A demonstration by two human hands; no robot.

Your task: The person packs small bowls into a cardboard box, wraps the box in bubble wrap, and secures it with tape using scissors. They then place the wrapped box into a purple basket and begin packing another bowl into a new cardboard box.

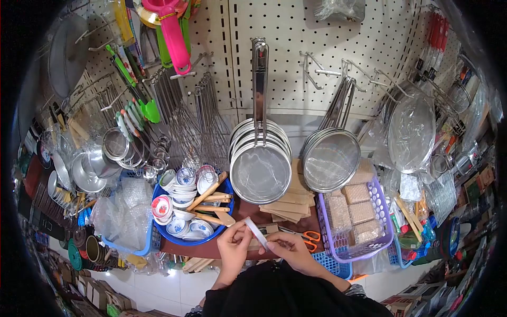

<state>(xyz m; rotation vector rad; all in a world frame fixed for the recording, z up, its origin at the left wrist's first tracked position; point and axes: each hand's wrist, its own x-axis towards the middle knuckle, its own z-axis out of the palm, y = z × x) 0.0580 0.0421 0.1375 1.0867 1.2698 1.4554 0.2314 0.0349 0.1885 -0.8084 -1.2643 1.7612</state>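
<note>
A narrow white strip-like piece (pixel 256 232) is held slanting between my two hands in front of my body. My left hand (pixel 235 247) pinches its upper left side with thumb and fingers. At its lower right end, the fingers of my right hand (pixel 289 248) are closed on it. Whether it is a roll seen edge-on or a flat strip, I cannot tell. Just beyond my right hand lie scissors with orange handles (pixel 311 239). A wooden-handled spatula (pixel 224 217) points from the blue basin toward my left hand.
A blue basin (pixel 194 241) holds patterned bowls and wooden-handled tools. The purple basket (pixel 338 252) contains bubble-wrapped blocks. Cardboard pieces (pixel 288 205) lie on the brown tabletop (pixel 206 250). Long-handled strainers (pixel 261 174) hang from the pegboard (pixel 290 31), with whisks (pixel 208 113) on the left.
</note>
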